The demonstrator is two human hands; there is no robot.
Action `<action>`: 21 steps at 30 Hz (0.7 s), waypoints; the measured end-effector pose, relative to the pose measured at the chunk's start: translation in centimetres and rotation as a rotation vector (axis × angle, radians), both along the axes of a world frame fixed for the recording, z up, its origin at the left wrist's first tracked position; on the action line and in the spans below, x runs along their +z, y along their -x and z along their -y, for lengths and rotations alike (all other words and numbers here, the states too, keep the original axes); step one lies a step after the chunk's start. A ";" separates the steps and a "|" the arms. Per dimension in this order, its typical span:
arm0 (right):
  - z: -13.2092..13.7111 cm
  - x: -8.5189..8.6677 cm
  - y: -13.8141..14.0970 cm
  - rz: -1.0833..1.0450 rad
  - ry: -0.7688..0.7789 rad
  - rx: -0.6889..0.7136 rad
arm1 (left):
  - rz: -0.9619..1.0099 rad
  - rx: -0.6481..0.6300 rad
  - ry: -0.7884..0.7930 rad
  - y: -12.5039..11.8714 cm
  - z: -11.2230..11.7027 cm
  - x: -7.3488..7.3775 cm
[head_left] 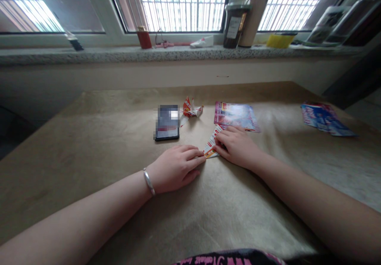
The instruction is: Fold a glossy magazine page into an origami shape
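A folded paper (pixel 212 141), white with red and orange print, lies on the table between my hands and comes to a point at its left corner. My right hand (pixel 236 146) covers its right part, fingers bent and pressed onto it. From the left, my left hand (pixel 178 167) reaches in with its fingers stretched out, the fingertips touching the paper's pointed lower corner. A silver bracelet (pixel 149 182) circles the left wrist. Just beyond, a folded paper crane (pixel 192 109) in red, white and orange stands beside a phone (pixel 167 122) with a blurred screen.
Printed leaflets (pixel 236 116) lie behind my right hand, and more blue-and-red leaflets (pixel 326 118) are at the far right of the table (pixel 119 138). On the stone windowsill (pixel 184 53) stand a red container (pixel 144 37), a dark lidded cup (pixel 235 26) and a yellow container (pixel 279 40).
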State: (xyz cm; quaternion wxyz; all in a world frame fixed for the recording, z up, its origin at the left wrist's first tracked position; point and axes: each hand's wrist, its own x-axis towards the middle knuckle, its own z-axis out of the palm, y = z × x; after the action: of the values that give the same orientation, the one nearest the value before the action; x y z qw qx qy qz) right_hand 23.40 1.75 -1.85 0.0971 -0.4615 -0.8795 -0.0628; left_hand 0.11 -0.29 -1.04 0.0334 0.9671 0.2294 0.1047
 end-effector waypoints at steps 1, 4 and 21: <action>0.2 0.1 0.1 0.015 -0.020 0.010 | 0.001 0.004 0.005 0.0 0.0 0.0; 0.7 0.5 0.4 0.030 -0.037 0.058 | 0.011 0.027 0.045 -0.1 0.0 0.1; 0.4 0.3 0.2 -0.119 0.071 0.200 | 0.109 0.014 0.125 0.2 -0.4 -0.2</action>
State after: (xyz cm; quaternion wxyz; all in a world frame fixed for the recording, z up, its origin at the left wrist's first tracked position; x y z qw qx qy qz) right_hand 23.15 1.32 -1.57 0.1384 -0.3777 -0.9155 0.0059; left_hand -0.07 0.13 -1.22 0.1052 0.9543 0.2401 0.1432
